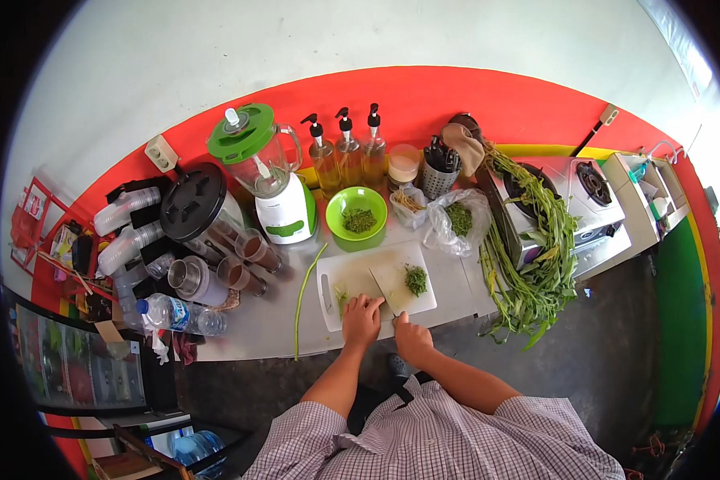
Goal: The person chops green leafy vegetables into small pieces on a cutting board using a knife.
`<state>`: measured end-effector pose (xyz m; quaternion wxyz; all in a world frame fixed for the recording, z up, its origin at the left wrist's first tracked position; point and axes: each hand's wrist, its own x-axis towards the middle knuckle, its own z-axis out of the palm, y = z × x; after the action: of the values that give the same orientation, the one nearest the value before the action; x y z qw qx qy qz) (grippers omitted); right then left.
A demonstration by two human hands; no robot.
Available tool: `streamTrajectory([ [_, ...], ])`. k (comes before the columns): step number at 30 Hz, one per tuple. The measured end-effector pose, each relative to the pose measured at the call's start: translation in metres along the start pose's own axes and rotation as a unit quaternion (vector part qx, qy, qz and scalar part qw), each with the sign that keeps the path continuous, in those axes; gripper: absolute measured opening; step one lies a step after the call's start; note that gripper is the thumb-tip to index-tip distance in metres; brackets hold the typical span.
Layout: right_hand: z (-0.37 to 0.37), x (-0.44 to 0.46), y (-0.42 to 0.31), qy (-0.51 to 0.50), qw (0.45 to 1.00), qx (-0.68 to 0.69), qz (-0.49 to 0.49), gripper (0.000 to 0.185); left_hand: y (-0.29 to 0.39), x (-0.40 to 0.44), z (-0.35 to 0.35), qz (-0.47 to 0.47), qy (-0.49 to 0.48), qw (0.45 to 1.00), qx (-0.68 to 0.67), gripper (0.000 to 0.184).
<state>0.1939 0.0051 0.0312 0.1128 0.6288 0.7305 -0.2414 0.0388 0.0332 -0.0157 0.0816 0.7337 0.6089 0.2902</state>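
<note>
Working kitchen, probably of a small food or drink stall. Metal-topped counter (260, 338) under a red-and-white wall (424, 94); chopping board (352, 268) with chopped greens (415, 280) just below dial centre. Blender (281, 206) at ten o'clock, pump bottles (348, 162) of yellowish liquid at twelve, utensil can (439, 179) between one and two, two-burner stove (602, 211) between two and three. Stacked clear plastic cups (128, 210) between nine and ten, best hint of serving customers; glass-fronted case (80, 360) at eight, contents blurred.
</note>
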Motion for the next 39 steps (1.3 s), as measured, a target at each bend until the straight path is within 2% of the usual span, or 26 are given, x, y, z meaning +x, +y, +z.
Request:
streamTrajectory([
  [2, -0.006, 0.002, 0.001, 0.005, 1.000, -0.007, -0.013, 0.048, -0.001, -0.001, 0.001, 0.004, 0.029, 0.999, -0.026, 0.021],
  [6, 0.004, -0.007, 0.000, 0.001, 1.000, 0.018, 0.008, 0.046, 0.001, -0.001, 0.002, -0.012, 0.026, 0.999, -0.043, 0.018],
  [12, -0.011, 0.006, -0.002, 0.017, 1.000, -0.001, -0.016, 0.043, -0.003, 0.000, 0.002, 0.006, 0.045, 0.998, -0.045, 0.016],
  [17, 0.001, -0.004, -0.006, 0.008, 1.000, 0.003, 0.025, 0.037, -0.001, 0.001, 0.001, -0.001, 0.030, 0.999, -0.031, 0.016],
  [18, 0.001, 0.000, -0.003, 0.009, 1.000, 0.002, 0.025, 0.037, -0.001, 0.001, 0.002, -0.001, 0.030, 0.999, -0.032, 0.016],
  [20, 0.002, 0.010, 0.002, 0.032, 0.999, -0.012, -0.039, 0.039, -0.002, 0.000, 0.002, 0.003, 0.031, 0.999, -0.027, 0.016],
  [23, -0.013, 0.013, -0.001, 0.035, 0.999, 0.003, -0.022, 0.041, 0.001, 0.001, 0.000, -0.003, 0.052, 0.998, -0.043, 0.015],
  [27, 0.005, -0.006, 0.000, 0.033, 0.999, -0.006, -0.017, 0.040, -0.001, 0.000, 0.003, -0.005, 0.055, 0.998, -0.044, 0.015],
  [29, 0.013, -0.002, 0.001, 0.038, 0.999, -0.030, 0.008, 0.024, 0.000, 0.001, 0.002, -0.006, 0.044, 0.998, -0.041, 0.013],
  [30, 0.008, 0.001, 0.002, 0.039, 0.999, -0.031, 0.007, 0.024, 0.001, 0.001, 0.001, -0.006, 0.046, 0.998, -0.041, 0.013],
  [32, -0.011, 0.008, 0.002, 0.027, 0.999, -0.012, -0.040, 0.039, 0.002, 0.001, -0.002, -0.007, 0.038, 0.998, -0.045, 0.013],
  [36, -0.011, 0.000, 0.002, 0.001, 0.999, -0.011, -0.039, 0.037, 0.001, 0.001, -0.001, -0.012, 0.050, 0.997, -0.058, 0.013],
  [39, 0.010, -0.008, 0.004, 0.033, 0.999, 0.010, -0.004, 0.036, 0.002, 0.002, 0.001, -0.021, 0.050, 0.997, -0.057, 0.011],
])
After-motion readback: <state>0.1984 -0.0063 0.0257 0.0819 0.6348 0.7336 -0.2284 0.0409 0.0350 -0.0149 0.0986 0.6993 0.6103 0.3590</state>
